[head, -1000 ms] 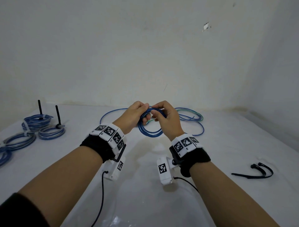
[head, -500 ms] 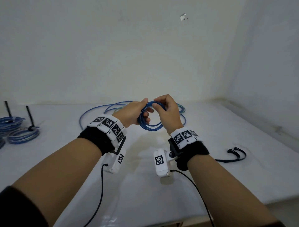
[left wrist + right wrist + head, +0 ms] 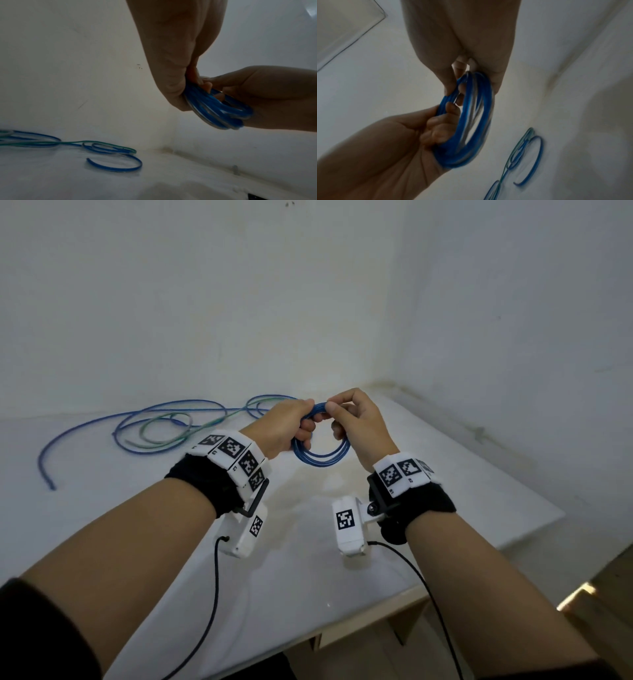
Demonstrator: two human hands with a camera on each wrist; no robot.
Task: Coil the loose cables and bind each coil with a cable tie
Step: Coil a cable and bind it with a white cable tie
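Head view: both hands are raised above a white table (image 3: 445, 494), meeting over its middle. The left hand (image 3: 286, 428) has its fingers curled round the left side of a blue coil (image 3: 320, 455), gripping the gathered turns. The right hand (image 3: 359, 424) pinches the top of the coil between thumb and forefinger, its other fingers curled behind the loop. The coil hangs upright between the hands, clear of the tabletop, with open white surface under it and toward the near edge.

Left of the hands, loose cables (image 3: 164, 426), blue and green, sprawl in wide loops across the far part of the table near the wall (image 3: 205, 302); one blue end trails out toward the left. They lie well apart from the coil. The table's right edge runs diagonally from the far corner toward the near right, with bare surface between it and the right hand, and floor beyond it. Two walls meet at the far corner behind the hands.

Left wrist view: the left hand (image 3: 173, 56) closes on the coil (image 3: 221, 108), which the right hand (image 3: 267, 97) meets; loose cables (image 3: 102, 148) lie below on the table.

Right wrist view: the right hand (image 3: 462, 40) nips the coil's (image 3: 471, 121) upper turns, the left hand (image 3: 393, 148) clasps its lower side, and loose cables (image 3: 527, 148) lie beyond.
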